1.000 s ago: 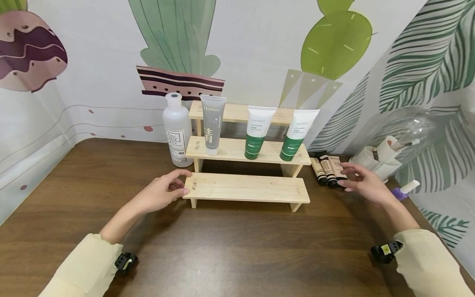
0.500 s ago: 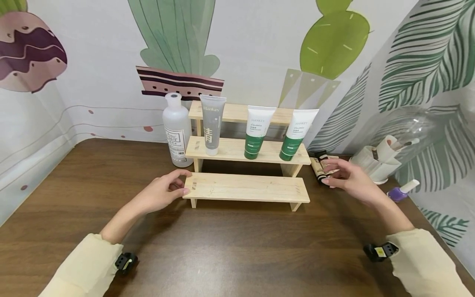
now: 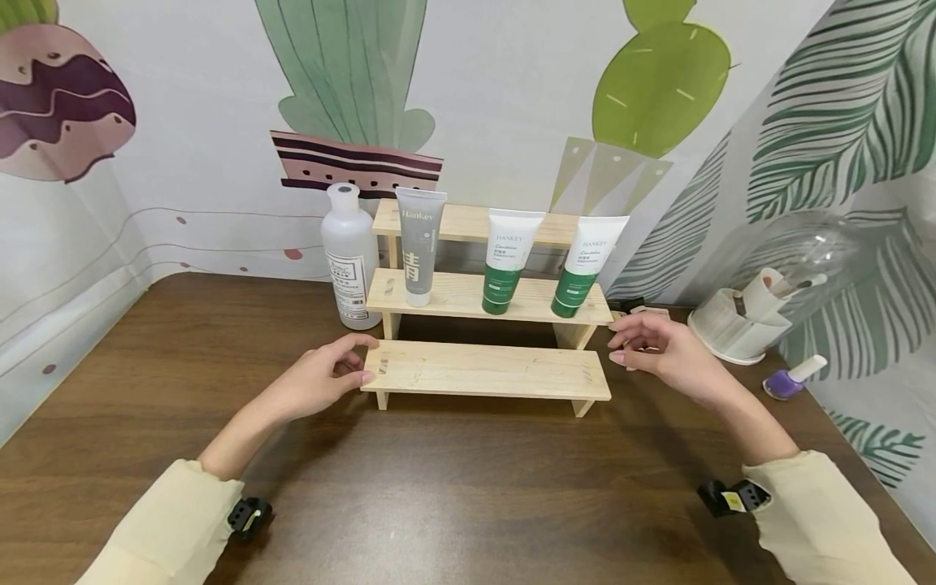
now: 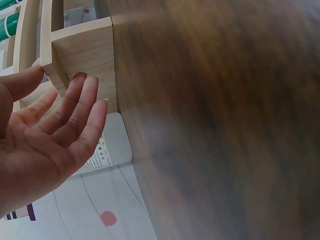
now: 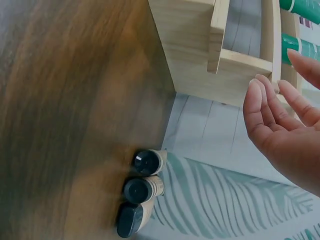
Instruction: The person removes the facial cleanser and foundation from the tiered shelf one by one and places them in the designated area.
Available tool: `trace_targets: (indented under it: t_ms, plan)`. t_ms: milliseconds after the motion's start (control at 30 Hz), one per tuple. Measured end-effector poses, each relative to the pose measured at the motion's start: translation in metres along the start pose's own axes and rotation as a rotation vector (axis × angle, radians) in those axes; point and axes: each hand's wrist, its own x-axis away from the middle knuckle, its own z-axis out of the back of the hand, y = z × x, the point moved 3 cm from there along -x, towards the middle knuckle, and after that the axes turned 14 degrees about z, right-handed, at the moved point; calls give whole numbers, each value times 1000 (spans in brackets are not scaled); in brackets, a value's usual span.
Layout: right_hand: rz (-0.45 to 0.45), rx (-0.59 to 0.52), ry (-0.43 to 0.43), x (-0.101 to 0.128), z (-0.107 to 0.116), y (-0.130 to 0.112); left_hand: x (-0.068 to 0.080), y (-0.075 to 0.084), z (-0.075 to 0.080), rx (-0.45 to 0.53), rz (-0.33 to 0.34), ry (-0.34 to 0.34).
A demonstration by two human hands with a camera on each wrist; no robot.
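A three-tier wooden display rack (image 3: pixel 483 370) stands against the wall. My left hand (image 3: pixel 318 380) holds the left end of its lowest shelf, thumb at the front corner and index finger at the back. In the left wrist view the other fingers (image 4: pixel 82 117) extend beside the end panel. My right hand (image 3: pixel 669 353) hovers just right of the rack, fingers loosely bent and nothing in them. On the middle tier stand a grey squeeze tube (image 3: pixel 419 252) and two green-and-white squeeze tubes (image 3: pixel 509 264). Three small black-capped tubes (image 5: pixel 137 191) lie beyond the right hand, mostly hidden in the head view.
A clear plastic bottle (image 3: pixel 349 252) with a white cap stands left of the rack. At the right are a white brush holder (image 3: pixel 731 329) under a transparent dome and a purple nail polish bottle (image 3: pixel 786 382). A patterned cloth (image 3: pixel 504 97) covers the walls behind the brown table (image 3: pixel 439 496).
My right hand has moved left from over the small tubes to beside the rack's right end. The left hand keeps its place on the lowest shelf.
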Motion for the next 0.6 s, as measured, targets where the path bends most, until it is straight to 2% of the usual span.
trace_targets:
  t_ms: [333,600]
  plan:
    - [65,4,-74,-9,-15,-15,0,1,1,-1,-8,-3]
    - [85,-67,-116,-22,-32,-25,0,1,1,-4,-7,-2]
